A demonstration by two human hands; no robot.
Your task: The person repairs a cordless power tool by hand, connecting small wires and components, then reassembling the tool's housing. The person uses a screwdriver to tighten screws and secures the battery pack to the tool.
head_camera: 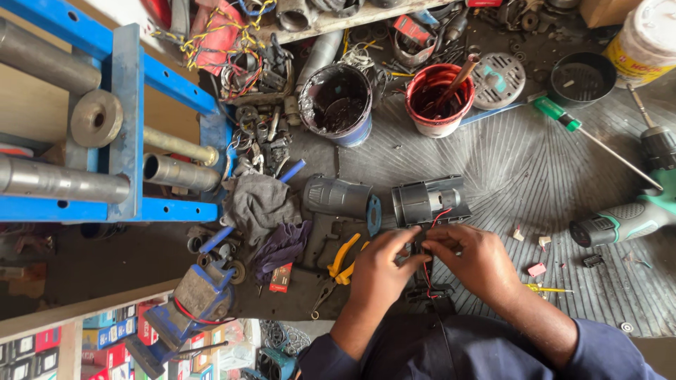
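One small black part (421, 246) with red wires (427, 271) pinched between left hand (378, 271) and right hand (473, 259); one motor housing (429, 200) just beyond.

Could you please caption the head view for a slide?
Left hand and right hand pinch a small wired part below a black motor housing.

My left hand (380, 271) and right hand (473, 259) drawn together at centre, fingertips pinched and nearly touching, both forearms angled inward, dark blue sleeves pushed back.
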